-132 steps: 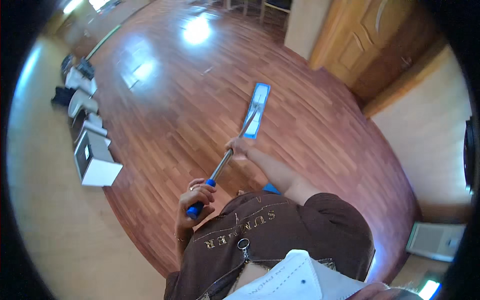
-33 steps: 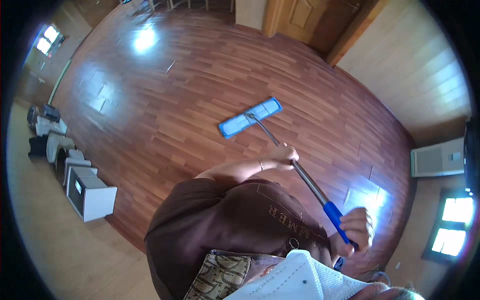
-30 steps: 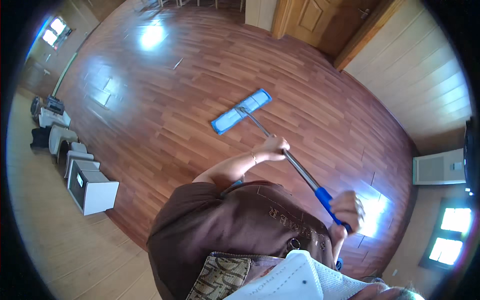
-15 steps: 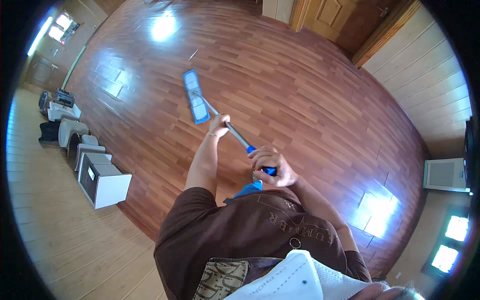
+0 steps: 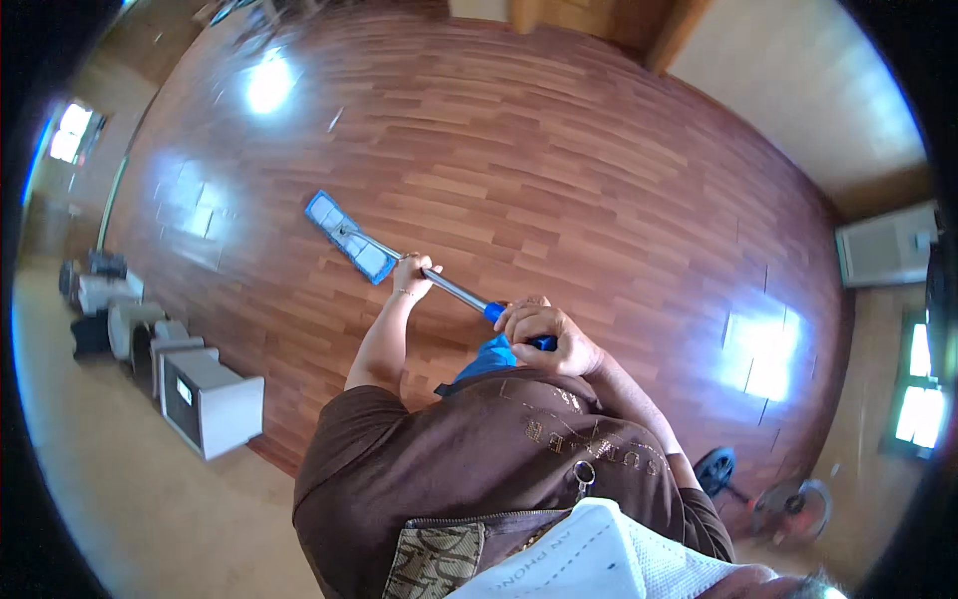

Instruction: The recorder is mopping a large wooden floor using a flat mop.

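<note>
A flat mop (image 5: pixel 350 237) with a blue-edged, pale rectangular head rests on the wood-patterned floor, ahead and to the left of me. Its metal pole slants from the head back toward my body. Partway down the pole, close to the mop head, my left hand (image 5: pixel 413 277) is wrapped around the metal. My right hand (image 5: pixel 547 334) grips the blue handle end in front of my chest. Both hands are closed on the same pole.
Along the left wall stands a row of boxy appliances, the nearest a grey-white cabinet (image 5: pixel 215 399). A white unit (image 5: pixel 886 246) is by the right wall. A dark wheel-like object (image 5: pixel 717 470) lies low at the right. Bright window reflections (image 5: pixel 763 349) show on the floor (image 5: pixel 559 180).
The mop head has come nearer and to the left, and turned more diagonal. My left hand has shifted left and down with the pole; my right hand stays almost where it was.
</note>
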`<state>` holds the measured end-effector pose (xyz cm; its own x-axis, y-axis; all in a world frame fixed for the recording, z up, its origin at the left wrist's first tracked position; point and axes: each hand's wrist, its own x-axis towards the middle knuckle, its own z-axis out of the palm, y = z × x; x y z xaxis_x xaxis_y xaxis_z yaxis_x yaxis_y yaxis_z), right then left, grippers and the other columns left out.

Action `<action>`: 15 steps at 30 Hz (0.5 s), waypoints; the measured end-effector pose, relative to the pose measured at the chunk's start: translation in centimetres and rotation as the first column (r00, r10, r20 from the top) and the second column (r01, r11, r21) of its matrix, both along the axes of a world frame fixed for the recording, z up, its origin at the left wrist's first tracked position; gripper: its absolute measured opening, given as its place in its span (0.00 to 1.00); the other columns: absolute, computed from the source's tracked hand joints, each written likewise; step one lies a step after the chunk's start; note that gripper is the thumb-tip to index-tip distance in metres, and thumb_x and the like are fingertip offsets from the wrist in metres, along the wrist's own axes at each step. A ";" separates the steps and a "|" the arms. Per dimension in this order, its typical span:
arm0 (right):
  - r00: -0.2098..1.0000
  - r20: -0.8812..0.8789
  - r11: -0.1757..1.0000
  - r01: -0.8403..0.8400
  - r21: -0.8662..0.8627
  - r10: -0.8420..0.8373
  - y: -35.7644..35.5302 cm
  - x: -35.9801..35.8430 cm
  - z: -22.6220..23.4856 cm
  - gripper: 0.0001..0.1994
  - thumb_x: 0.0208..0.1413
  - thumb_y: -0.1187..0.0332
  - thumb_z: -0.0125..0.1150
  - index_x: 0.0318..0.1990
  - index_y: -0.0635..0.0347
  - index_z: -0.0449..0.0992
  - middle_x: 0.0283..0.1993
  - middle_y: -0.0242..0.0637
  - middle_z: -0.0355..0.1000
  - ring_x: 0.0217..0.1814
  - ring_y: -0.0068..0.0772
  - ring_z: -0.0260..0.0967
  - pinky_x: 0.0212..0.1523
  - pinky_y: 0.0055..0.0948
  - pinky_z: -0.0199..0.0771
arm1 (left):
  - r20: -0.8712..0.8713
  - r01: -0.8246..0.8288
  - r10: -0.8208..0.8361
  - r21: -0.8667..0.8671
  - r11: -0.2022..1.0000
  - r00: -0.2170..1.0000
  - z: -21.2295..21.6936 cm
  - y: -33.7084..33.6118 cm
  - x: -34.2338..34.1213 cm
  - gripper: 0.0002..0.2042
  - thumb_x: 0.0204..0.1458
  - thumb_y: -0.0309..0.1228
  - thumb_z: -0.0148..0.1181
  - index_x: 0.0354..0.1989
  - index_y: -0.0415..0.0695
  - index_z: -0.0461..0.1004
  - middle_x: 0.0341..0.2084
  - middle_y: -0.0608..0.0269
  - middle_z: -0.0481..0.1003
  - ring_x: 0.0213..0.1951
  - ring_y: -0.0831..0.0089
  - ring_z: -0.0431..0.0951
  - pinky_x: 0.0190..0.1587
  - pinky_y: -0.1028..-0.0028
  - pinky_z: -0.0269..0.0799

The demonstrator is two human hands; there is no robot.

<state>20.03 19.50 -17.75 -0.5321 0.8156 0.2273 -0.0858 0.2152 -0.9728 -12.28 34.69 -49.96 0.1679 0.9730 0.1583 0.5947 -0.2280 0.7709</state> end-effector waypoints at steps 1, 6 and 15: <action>0.999 -0.012 0.998 0.042 -0.041 -0.042 -1.4 0.7 0.0 0.03 0.46 0.76 0.61 0.24 0.62 0.74 0.30 0.36 0.73 0.47 0.38 0.70 0.55 0.42 0.60 | -0.163 0.081 -0.077 0.016 0.997 0.984 0.7 -0.6 1.8 0.16 0.41 0.36 0.68 0.15 0.45 0.65 0.17 0.58 0.69 0.25 0.58 0.70 0.32 0.61 0.68; 0.949 0.089 0.953 0.300 0.034 -0.301 -11.2 4.2 3.6 0.03 0.44 0.77 0.62 0.23 0.63 0.74 0.27 0.38 0.72 0.44 0.42 0.72 0.50 0.42 0.66 | -0.325 0.365 -0.331 0.047 0.930 0.886 7.6 -5.8 11.3 0.14 0.39 0.39 0.66 0.15 0.45 0.69 0.20 0.56 0.73 0.29 0.52 0.74 0.30 0.56 0.69; 0.628 0.202 0.659 0.730 0.182 -0.751 -32.1 3.1 8.8 0.05 0.35 0.74 0.62 0.20 0.59 0.70 0.27 0.34 0.73 0.38 0.40 0.75 0.41 0.40 0.67 | -0.195 0.891 -0.870 0.127 0.435 0.452 12.6 -18.4 25.8 0.12 0.41 0.38 0.66 0.18 0.48 0.70 0.19 0.58 0.73 0.30 0.56 0.75 0.35 0.61 0.70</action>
<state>23.10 -12.57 -8.97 0.1992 0.9449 0.2598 0.3661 0.1742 -0.9141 13.56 16.30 -37.41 0.9393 0.2407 0.2444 0.0462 -0.7947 0.6052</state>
